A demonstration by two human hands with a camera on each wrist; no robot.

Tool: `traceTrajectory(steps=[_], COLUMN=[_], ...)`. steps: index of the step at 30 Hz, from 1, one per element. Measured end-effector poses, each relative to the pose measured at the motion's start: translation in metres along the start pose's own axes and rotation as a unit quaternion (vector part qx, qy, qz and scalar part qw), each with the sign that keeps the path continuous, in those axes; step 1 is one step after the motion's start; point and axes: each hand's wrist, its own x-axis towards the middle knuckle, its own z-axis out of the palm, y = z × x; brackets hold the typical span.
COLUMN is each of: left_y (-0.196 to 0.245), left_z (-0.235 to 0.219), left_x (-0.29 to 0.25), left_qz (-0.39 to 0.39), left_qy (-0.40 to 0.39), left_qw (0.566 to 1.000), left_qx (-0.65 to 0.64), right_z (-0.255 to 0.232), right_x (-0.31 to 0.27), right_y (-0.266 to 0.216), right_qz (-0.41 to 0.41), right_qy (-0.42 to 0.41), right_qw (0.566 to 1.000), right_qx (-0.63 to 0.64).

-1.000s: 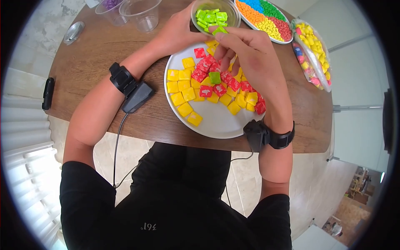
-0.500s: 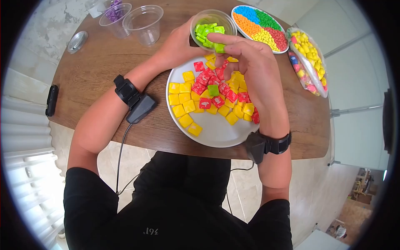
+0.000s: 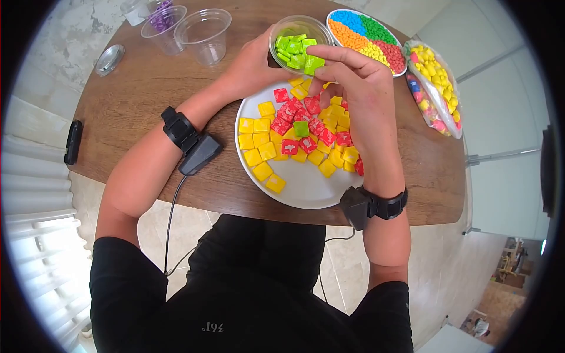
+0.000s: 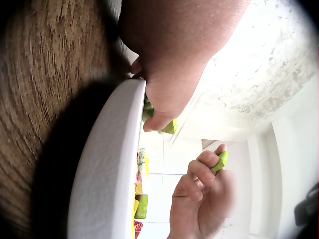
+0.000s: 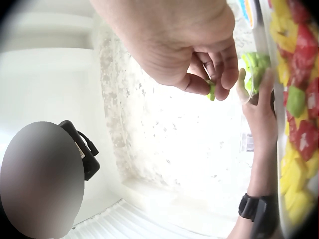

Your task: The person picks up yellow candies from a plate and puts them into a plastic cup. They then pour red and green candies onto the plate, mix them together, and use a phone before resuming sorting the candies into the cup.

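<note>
My left hand (image 3: 254,66) grips a clear plastic cup (image 3: 323,30) at the far edge of the plate. Green wrapped square candies (image 3: 289,46) lie heaped in the cup. Thumb and fingertips of my right hand (image 3: 369,91) pinch one green candy (image 5: 212,91), close by the cup's near rim in the head view. Beneath that hand, a round white plate (image 3: 312,193) holds many yellow candies (image 3: 252,156) and red candies (image 3: 289,110), with a single green candy (image 3: 301,129) lying among them. The right wrist view shows the left fingers wrapped around the cup.
Two more clear cups stand back left, one with purple pieces (image 3: 162,20), the other (image 3: 203,29) nearer. A round lid (image 3: 110,59) lies left of them. At back right are an oval dish (image 3: 401,74) of small coloured pieces and a plastic bag (image 3: 436,88) of yellow and pink ones.
The head view has shifted, so the table appears lower. My right hand has moved slightly right relative to the cup, still pinching the green candy. The left hand keeps its grip.
</note>
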Motion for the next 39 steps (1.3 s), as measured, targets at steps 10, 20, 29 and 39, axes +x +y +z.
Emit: traceTrajectory(steps=[10, 20, 29, 39], left_y=[-0.0036, 0.0029, 0.0025, 0.0034], left_z=[0.0005, -0.0008, -0.0012, -0.0005], left_x=[0.0002, -0.0006, 0.0, 0.0], left_qz=[-0.008, -0.017, -0.02, -0.017], left_qy=[-0.004, -0.005, -0.009, -0.002], left_qw=[1.0, 1.0, 1.0, 1.0], left_qx=[-0.012, -0.011, -0.019, -0.019], right_z=[0.0006, 0.0019, -0.0003, 0.0001], right_x=[-0.0026, -0.0002, -0.0024, 0.0001], right_y=[-0.0025, -0.0025, -0.0058, -0.002], right_qz=[0.012, -0.002, -0.007, -0.009], right_qy=[0.008, -0.012, 0.011, 0.024], right_qw=[1.0, 1.0, 1.0, 1.0], right_qx=[-0.027, 0.014, -0.014, 0.0])
